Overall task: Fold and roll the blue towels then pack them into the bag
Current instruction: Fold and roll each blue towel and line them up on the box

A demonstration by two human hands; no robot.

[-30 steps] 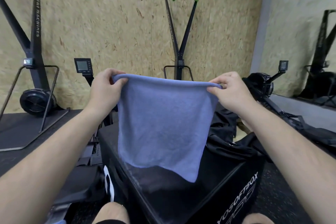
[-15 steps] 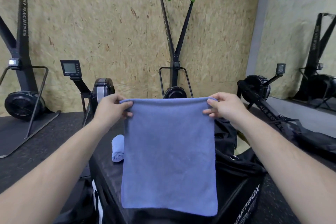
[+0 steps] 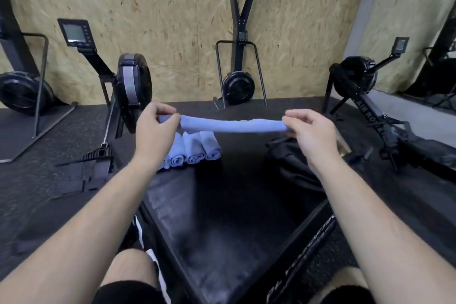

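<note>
Over the far end of the box the towel hangs in the air, drawn out as a narrow, level band between the two hands. The left hand pinches its left end between thumb and curled fingers, with a short tip of cloth showing past the thumb. The right hand pinches the right end the same way. Below the band, on the box's far left corner, rolled towels lie side by side and touching, spiral ends facing the person; three are plain, and a fourth is partly hidden behind the left wrist. The black bag slumps on the box's far right side, partly behind the right forearm; whether it is open cannot be told. A rower stands beyond the box's left corner.
</note>
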